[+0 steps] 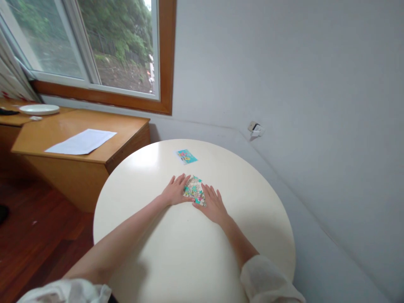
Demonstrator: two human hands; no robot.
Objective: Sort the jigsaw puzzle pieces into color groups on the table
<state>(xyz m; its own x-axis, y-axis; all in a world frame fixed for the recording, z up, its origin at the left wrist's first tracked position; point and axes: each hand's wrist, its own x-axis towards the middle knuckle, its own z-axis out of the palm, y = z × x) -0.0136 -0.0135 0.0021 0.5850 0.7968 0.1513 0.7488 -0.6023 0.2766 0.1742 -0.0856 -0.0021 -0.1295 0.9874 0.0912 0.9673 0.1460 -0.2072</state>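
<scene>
A small heap of colourful puzzle pieces (193,188) lies near the middle of a round cream table (151,176). My left hand (175,190) rests flat on the table against the heap's left side, fingers stretched out. On the heap's right side lies my right hand (213,203), also flat, with fingers spread and touching the pieces. Neither hand grips anything. A little farther away on the table sits a small blue picture card (186,156).
A wooden desk (94,158) with a white sheet of paper (81,141) stands at the left under a window (94,46); a white plate (39,109) sits farther left. A grey wall with a small socket fitting (256,128) runs along the right. Wooden floor lies at the lower left.
</scene>
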